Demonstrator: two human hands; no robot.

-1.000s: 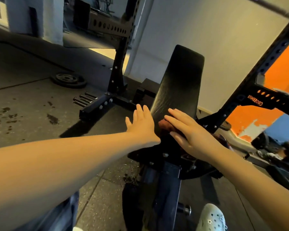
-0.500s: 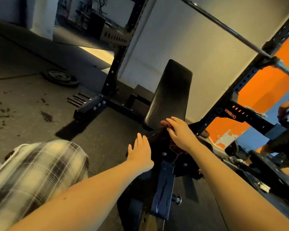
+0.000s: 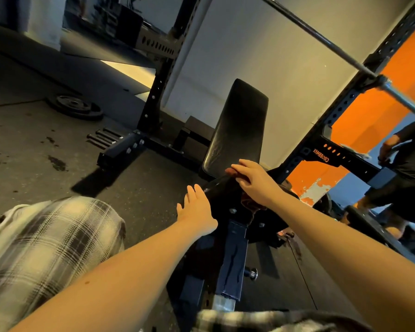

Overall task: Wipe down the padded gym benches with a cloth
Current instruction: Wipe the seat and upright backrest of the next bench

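Both hands work mid-frame: my right hand presses the reddish cloth with flat fingers onto the bench seat, just below the raised backrest. My left hand, fingers straight and holding nothing, steadies the seat's left edge. I'd use even pressure and overlapping strokes. I see no containers.

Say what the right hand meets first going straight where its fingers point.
Likely the lower end of the back pad: the right hand, pressing the cloth on the seat pad, points up-left at it. Gap unclear.
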